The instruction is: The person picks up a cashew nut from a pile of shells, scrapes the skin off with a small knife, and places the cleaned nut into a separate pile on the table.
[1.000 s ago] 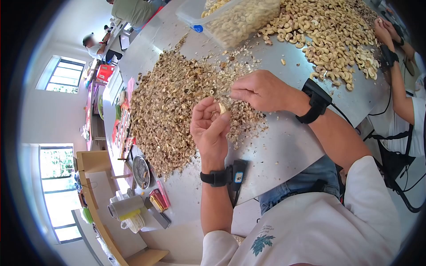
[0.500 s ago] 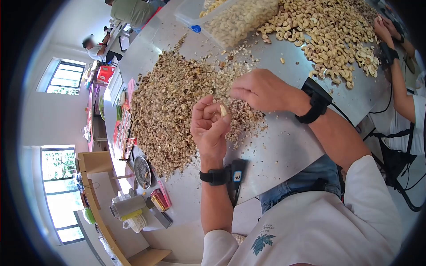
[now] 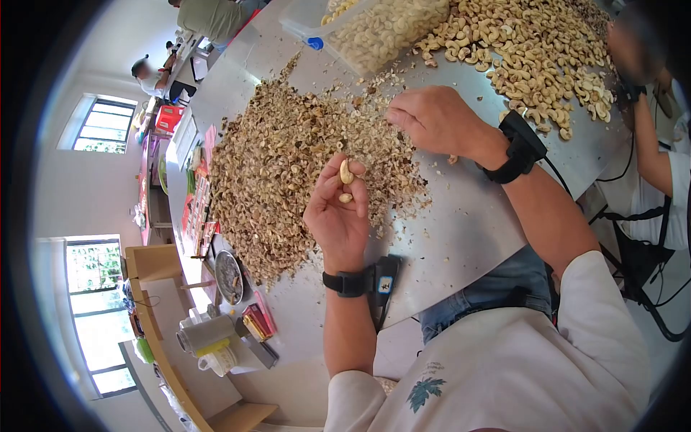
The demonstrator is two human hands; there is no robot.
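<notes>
Kernel: a cashew kernel (image 3: 346, 171) is pinched in the fingertip grip of the left hand (image 3: 337, 219), above the bench (image 3: 461, 237).
Axis: roughly upright, pointing away from the palm.
Other grip: the right hand (image 3: 432, 119) lies up-right of it, curled on the shell pile (image 3: 281, 165); whether anything is held cannot be told.
Look: pale, curved, smooth.

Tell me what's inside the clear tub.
The tub is packed with pale cashews, visible through its clear wall. Its far part runs out of frame, so anything there can't be seen.
</notes>
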